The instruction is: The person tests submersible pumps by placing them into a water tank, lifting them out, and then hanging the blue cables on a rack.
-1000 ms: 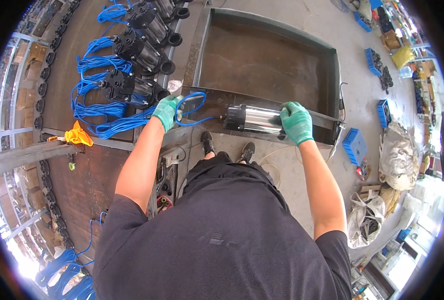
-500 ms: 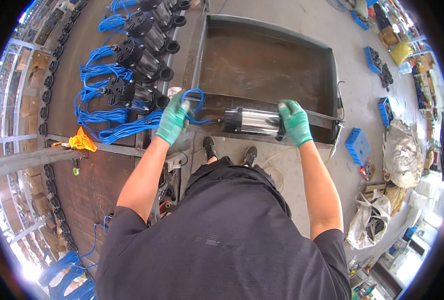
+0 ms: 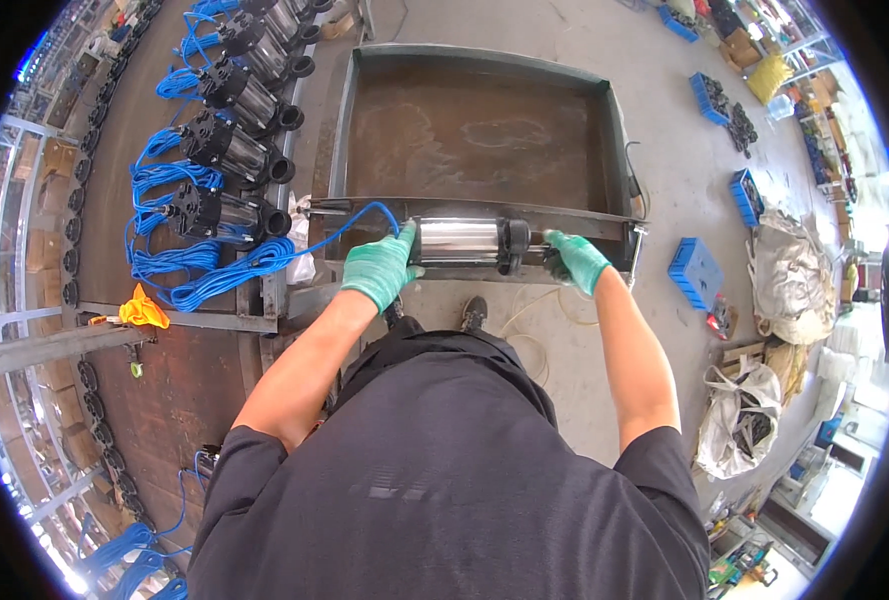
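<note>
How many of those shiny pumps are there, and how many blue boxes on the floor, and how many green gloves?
Shiny pumps: 5, one held over the tank and four on the bench
Blue crates on the floor: 3 clearly seen, the nearest here
Green gloves: 2, left hand and right hand
Total: 10

Bright, even daylight with soft shadows — glare perhaps blows out the rim, where fisheye bending is strongest.
</note>
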